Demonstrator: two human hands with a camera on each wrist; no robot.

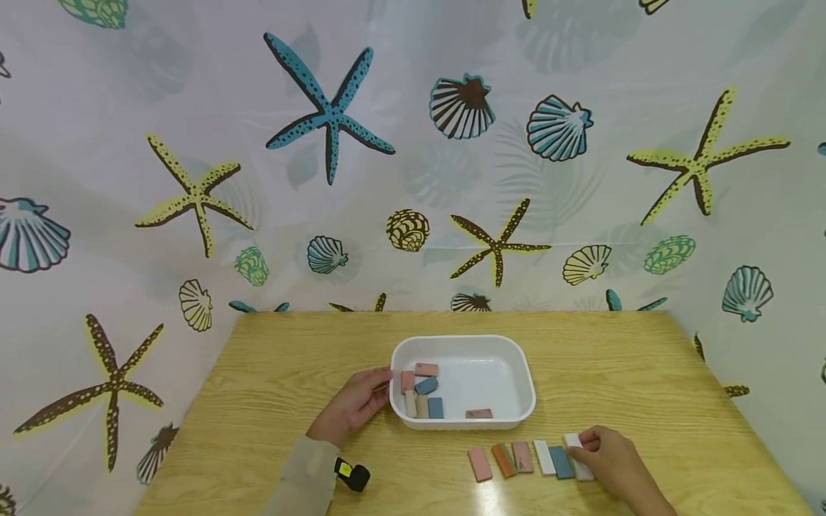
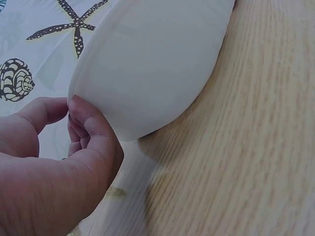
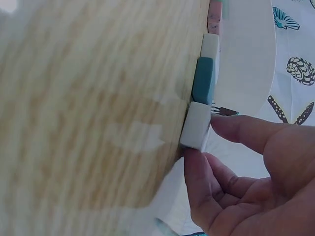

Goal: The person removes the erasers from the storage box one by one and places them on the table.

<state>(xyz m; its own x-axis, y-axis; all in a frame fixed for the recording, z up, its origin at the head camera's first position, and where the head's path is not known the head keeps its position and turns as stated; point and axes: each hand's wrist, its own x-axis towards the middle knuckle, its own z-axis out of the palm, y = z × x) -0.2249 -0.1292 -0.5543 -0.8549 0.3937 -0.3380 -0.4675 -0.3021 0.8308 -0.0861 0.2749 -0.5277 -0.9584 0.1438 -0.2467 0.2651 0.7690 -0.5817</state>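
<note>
A white tray stands mid-table with several small blocks in pink, blue and beige inside. My left hand holds its left rim; in the left wrist view the thumb and fingers of that hand pinch the edge of the tray. In front of the tray lies a row of blocks: pink, orange-green, pink, white, blue. At the row's right end my right hand pinches a white block, which the right wrist view shows as the white block beside the blue block.
The wooden table is ringed by a curtain printed with starfish and shells at the back and both sides. A black wrist camera sits on my left sleeve. Bare wood lies left and right of the tray.
</note>
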